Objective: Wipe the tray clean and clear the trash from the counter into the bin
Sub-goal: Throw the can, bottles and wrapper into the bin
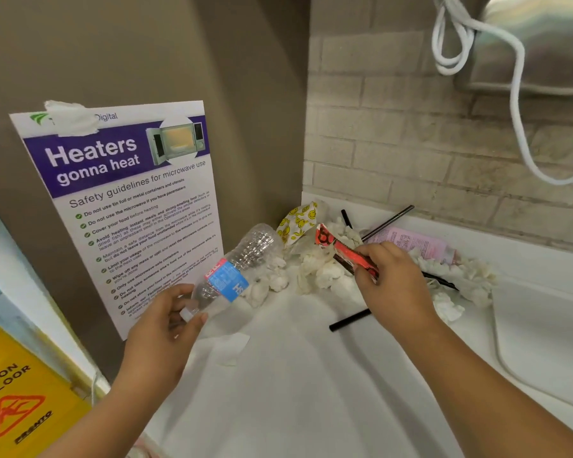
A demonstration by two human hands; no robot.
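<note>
White countertop (295, 391) fills the lower middle of your view, running back into a corner where a brown side wall meets pale brick tiling. Your left hand (166, 325) grips a clear plastic water bottle (242, 262) with a blue label, fingers curled round its capped neck; the bottle is tilted, its base pointing away from you toward the corner. Your right hand (394, 285) pinches one end of a red snack wrapper (341, 249) between thumb and fingers, holding it above the heap of rubbish. That heap sits in the back corner of the counter: crumpled white tissues (318, 269), a yellow wrapper printed with smiley faces (296, 223) against the wall, and a pink packet (414, 242) further right, beside the tiles. A long thin black stick (387, 223) leans across the heap, and a short black straw (349, 320) lies flat on the counter just below your right wrist. On the side wall, a taped poster (129, 206) reads "Heaters gonna heat" with microwave safety guidelines. A yellow wet-floor sign (20, 398) stands at the lower left. A white cord (516, 94) loops down at the upper right.
</note>
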